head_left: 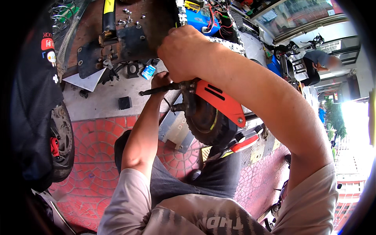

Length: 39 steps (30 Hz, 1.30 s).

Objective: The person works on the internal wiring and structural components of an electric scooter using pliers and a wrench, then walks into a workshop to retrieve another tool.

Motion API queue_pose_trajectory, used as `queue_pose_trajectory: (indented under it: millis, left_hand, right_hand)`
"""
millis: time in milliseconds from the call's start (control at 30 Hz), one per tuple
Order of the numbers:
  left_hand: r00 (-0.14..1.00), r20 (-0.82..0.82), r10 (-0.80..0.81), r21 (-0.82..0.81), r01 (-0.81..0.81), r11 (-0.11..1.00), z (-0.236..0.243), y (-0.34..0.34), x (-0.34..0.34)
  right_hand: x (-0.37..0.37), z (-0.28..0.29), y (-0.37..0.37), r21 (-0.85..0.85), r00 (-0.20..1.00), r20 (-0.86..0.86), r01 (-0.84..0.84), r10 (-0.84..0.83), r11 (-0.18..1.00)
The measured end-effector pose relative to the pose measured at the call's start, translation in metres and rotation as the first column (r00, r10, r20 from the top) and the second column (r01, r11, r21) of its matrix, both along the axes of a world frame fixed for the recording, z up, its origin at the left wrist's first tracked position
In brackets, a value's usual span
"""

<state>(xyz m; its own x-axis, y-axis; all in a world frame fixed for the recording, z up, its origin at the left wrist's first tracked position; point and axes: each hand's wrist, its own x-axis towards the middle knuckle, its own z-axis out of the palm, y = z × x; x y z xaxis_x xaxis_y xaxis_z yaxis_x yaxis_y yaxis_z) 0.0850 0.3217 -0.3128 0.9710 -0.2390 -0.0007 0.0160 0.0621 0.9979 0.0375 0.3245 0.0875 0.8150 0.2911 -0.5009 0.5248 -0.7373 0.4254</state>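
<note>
An electric scooter lies in front of me, with its rear wheel (203,121) and red side panel (221,102) below my right forearm. My right hand (182,51) is curled closed over the near end of the opened deck; whatever its fingers grip is hidden. Just below it, my left hand (159,81) has its fingers bent beside a black rod-like arm (160,90) next to the wheel. Its fingertips are partly covered, and I cannot make out what they hold. Beyond my right hand, a blue battery pack (201,20) with loose wires sits inside the deck.
Several screws (126,17) lie on a brown board at the back, near a black hinged bracket (113,51). A small blue box (148,72) and a black block (125,103) rest on the grey ledge. Another wheel (62,145) stands at left. A person (315,62) bends over at far right.
</note>
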Motion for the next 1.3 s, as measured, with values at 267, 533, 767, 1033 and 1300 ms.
queue_pose_trajectory:
  millis: [267,533,767,1033,1300]
  left_hand:
    - [0.987,-0.016,-0.159,0.053,0.159,0.986,0.018,0.012,-0.008]
    - [0.974,0.044,-0.221,0.381,0.189,0.905,0.030,0.020,-0.013]
    - [0.963,0.236,-0.128,0.402,0.023,0.915,0.003,0.020,-0.019]
    - [0.942,-0.060,-0.330,0.623,0.294,0.725,0.011,0.027,-0.021]
    - [0.908,-0.420,0.003,0.805,0.371,0.462,-0.004,0.061,-0.052]
  right_hand:
    - [0.008,-0.013,-0.008,0.028,0.988,0.157,-0.014,0.009,1.000]
    - [-0.006,-0.002,-0.011,0.013,0.939,0.318,-0.141,0.130,0.990]
    - [-0.011,0.008,0.001,-0.052,0.977,0.128,-0.162,0.168,0.985]
    - [-0.009,0.001,-0.008,-0.064,0.994,0.066,-0.087,0.091,0.994]
    - [0.000,-0.007,-0.021,0.069,0.985,0.156,-0.089,0.077,0.994]
